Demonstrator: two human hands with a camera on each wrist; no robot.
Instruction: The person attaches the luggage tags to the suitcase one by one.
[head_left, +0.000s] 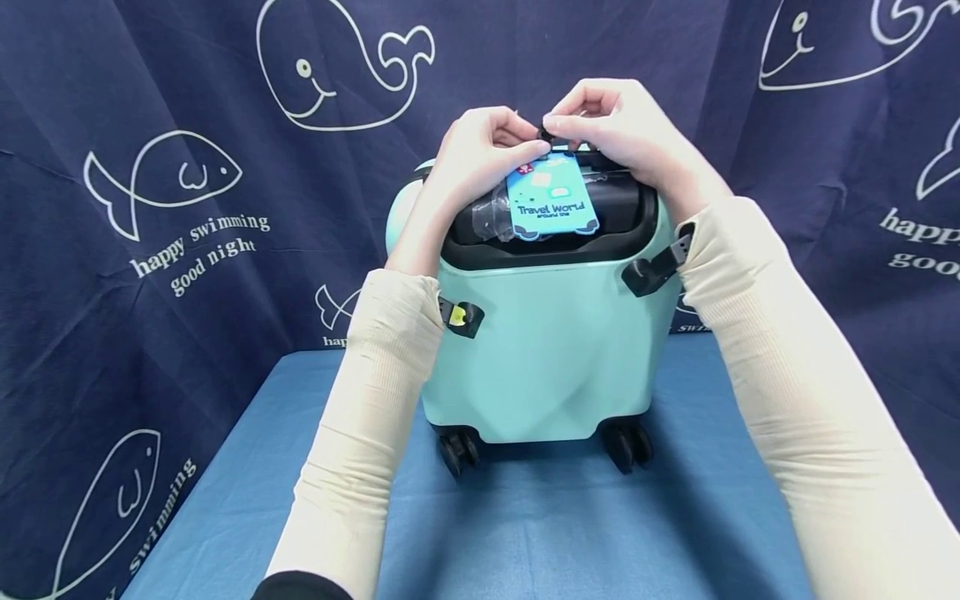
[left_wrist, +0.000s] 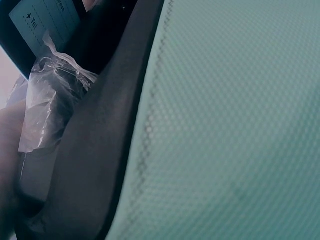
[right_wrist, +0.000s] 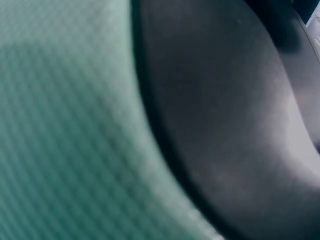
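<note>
A mint-green suitcase [head_left: 547,358] stands upright on its black wheels. Over its black top handle [head_left: 621,204] hangs a light-blue luggage tag [head_left: 553,198] printed "Travel World". My left hand [head_left: 476,158] pinches the tag's small black strap [head_left: 545,133] between thumb and fingers. From the other side, the thumb and fingers of my right hand [head_left: 622,125] pinch the same strap. How the strap's ends lie is hidden by the fingertips. In the left wrist view, the tag's written side [left_wrist: 42,22] shows a "Tel" line. Mostly the suitcase's textured shell [right_wrist: 60,125] fills the right wrist view.
Crumpled clear plastic wrap [left_wrist: 47,105] covers part of the handle. A blue cloth [head_left: 517,525] lies under the suitcase. Behind it hangs a navy curtain [head_left: 187,75] with whale and fish drawings. Black wrist straps [head_left: 648,271] sit at both sleeve cuffs.
</note>
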